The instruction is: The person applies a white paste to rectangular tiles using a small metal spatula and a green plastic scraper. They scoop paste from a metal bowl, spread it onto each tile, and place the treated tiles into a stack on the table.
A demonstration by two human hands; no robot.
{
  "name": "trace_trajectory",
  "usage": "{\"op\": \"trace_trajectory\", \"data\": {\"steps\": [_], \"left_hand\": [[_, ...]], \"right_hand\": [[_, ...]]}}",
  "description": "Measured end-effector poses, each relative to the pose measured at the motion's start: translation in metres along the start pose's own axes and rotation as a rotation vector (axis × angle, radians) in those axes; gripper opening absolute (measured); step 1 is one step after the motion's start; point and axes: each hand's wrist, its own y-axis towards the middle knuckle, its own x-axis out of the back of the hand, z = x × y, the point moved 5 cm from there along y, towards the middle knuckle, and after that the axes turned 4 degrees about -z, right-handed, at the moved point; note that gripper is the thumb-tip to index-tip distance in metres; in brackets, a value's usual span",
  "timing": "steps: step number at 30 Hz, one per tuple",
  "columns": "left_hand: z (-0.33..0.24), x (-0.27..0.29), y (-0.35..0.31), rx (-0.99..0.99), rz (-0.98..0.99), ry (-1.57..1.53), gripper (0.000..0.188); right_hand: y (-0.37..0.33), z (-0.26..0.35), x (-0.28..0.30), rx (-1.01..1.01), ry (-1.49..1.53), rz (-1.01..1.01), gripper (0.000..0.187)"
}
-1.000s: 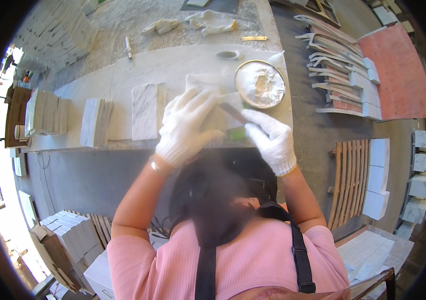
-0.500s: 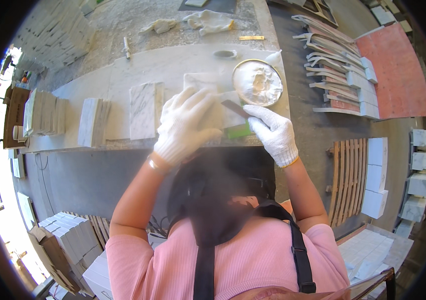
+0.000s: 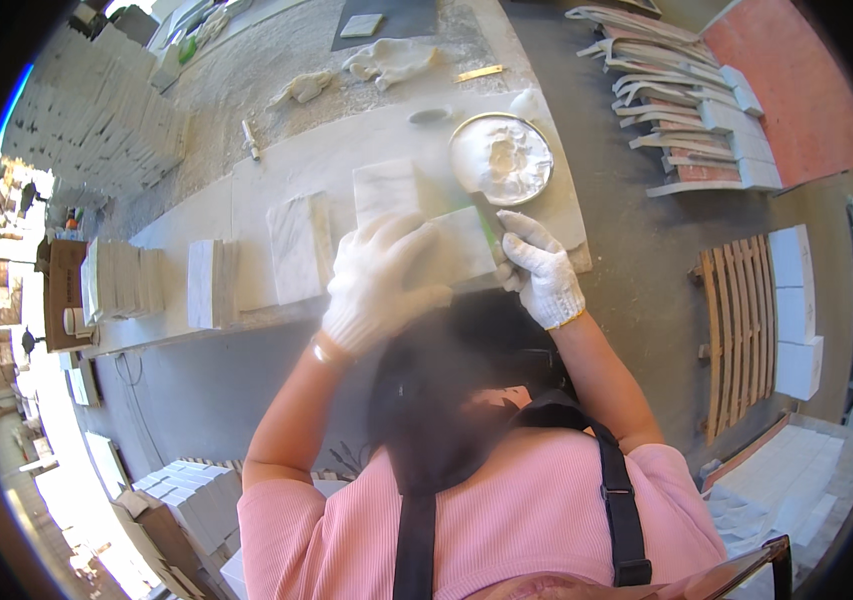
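My right hand, in a white knit glove, grips a putty knife with a grey blade. The blade meets the right edge of a white tile, where a green patch shows. My left hand, also gloved, lies with fingers stretched out over the tile's left side and hides part of it. Just beyond the knife stands a round, open tin with white paste in it. A grey-veined marble tile lies behind my left hand, and another veined tile is left of it.
Upright tiles and a tile stack stand on the table's left. Loose gloves and a small white tool lie farther back. Beyond the right table edge are a wooden pallet and curved strips.
The view has shifted and turned slightly. My right hand has brought the putty knife from above the tile to its right edge. My left hand still rests on the tile.
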Motion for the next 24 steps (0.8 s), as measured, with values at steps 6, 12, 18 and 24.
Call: {"op": "trace_trajectory", "data": {"steps": [6,12,18,24], "left_hand": [[-0.012,-0.003,0.005,-0.019,0.044,0.084,0.078],[-0.018,-0.009,0.006,-0.038,0.03,0.18,0.082],[-0.016,-0.01,0.007,-0.088,0.023,0.16,0.079],[-0.014,-0.011,0.007,-0.09,0.035,0.15,0.078]], "right_hand": [[0.02,-0.037,-0.013,0.028,0.41,0.094,0.038],[0.001,-0.033,-0.022,-0.011,0.431,0.131,0.042],[-0.015,-0.037,-0.011,-0.037,0.386,0.22,0.037],[0.006,-0.033,-0.024,-0.002,0.448,0.195,0.037]]}}
